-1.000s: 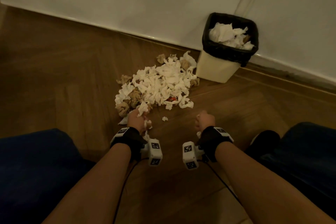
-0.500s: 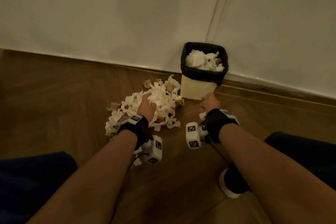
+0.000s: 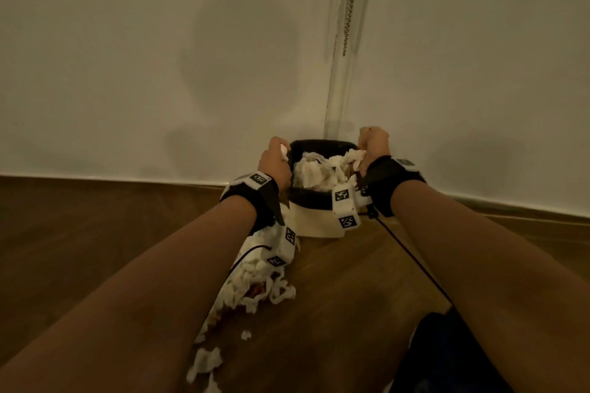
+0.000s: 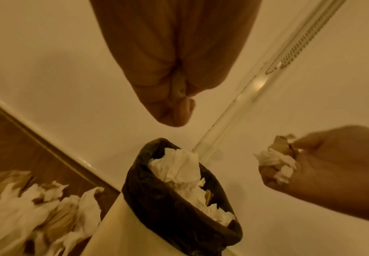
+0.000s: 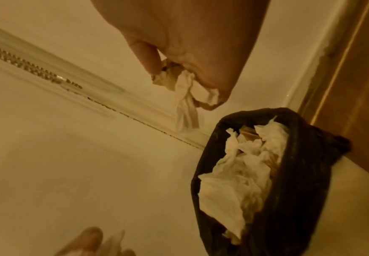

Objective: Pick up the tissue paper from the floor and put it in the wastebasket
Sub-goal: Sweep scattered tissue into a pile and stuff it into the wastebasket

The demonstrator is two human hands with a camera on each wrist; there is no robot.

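Wood floor (image 3: 95, 249) meeting a pale wall (image 3: 159, 57); cream wastebasket (image 3: 314, 223) with black liner standing at the floor's far edge, against the wall, already heaped with tissue.

Left hand (image 3: 275, 163) — fist closed round a tissue scrap, held at the basket's left rim.

Right hand (image 3: 372, 145) — fingers pinching a crumpled tissue wad (image 5: 184, 93), a strip dangling, at the right rim.

Loose tissue pile (image 3: 255, 281) — on the floor left of the basket, under the left forearm.

Relation: the opening lies below and between both fists; judged, either need only shift inward and let go.
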